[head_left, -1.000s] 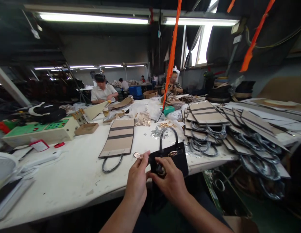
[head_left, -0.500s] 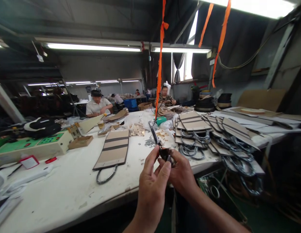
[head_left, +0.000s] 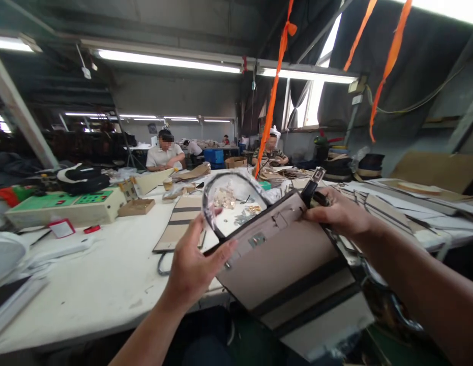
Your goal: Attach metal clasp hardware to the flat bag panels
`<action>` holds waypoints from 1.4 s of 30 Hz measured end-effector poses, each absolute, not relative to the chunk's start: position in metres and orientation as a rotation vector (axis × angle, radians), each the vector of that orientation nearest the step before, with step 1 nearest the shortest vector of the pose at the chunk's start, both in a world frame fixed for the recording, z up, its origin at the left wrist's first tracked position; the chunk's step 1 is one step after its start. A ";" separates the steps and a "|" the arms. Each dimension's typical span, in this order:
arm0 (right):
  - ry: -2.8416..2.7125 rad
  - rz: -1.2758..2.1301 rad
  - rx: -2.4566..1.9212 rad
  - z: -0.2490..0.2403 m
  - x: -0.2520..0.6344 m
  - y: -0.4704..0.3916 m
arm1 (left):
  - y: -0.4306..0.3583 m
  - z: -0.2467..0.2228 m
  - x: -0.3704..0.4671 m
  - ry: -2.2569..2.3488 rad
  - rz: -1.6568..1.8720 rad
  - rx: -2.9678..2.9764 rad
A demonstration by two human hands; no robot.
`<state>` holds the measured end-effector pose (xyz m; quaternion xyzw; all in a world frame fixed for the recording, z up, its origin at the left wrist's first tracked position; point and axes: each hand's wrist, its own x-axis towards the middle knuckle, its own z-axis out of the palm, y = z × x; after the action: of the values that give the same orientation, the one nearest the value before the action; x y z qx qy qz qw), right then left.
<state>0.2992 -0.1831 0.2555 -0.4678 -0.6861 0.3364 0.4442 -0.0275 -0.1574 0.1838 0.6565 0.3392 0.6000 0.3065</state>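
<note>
A beige bag panel [head_left: 286,254] with black bands hangs tilted in front of me, above the table's front edge. From its top edge rises a loop handle [head_left: 209,201] wrapped in clear plastic. My left hand [head_left: 194,256] grips the panel's upper left corner beside the handle's foot, thumb on the beige face. At the upper right corner, my right hand [head_left: 331,211] is closed on the panel and a short black strap, whose metal buckle [head_left: 318,176] sticks up. A small metal plate [head_left: 257,239] shows near the top edge. Fingers behind the panel are hidden.
On the white table [head_left: 107,284] lies another banded panel [head_left: 177,223]. Small metal fittings [head_left: 247,214] are scattered behind the handle. More panels [head_left: 389,208] are stacked at right. A green-topped machine [head_left: 64,206] stands left. Two co-workers sit across; orange strips [head_left: 274,96] hang down.
A bag panel with a handle is now in both hands, where before they were together on a small dark piece. My hands have moved apart, and the view has shifted.
</note>
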 end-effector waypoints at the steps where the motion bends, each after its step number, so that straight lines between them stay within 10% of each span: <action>1: -1.801 0.884 -1.192 0.255 0.296 -0.178 | -0.158 0.176 -0.033 0.849 1.436 1.679; 6: -2.082 1.104 -1.318 0.220 0.273 -0.139 | -0.162 0.103 -0.046 0.627 0.866 1.206; 22: -2.280 1.622 -1.500 0.052 0.218 -0.004 | -0.183 -0.052 -0.013 0.982 0.931 0.635; 42: -2.339 1.514 -1.432 0.022 0.227 0.023 | -0.174 -0.048 0.018 1.057 1.031 0.324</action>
<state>0.2271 0.0235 0.0215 -0.4572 -0.7466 0.4832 0.0043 0.0182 -0.1743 -0.0484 0.1469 0.4797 0.4676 0.7278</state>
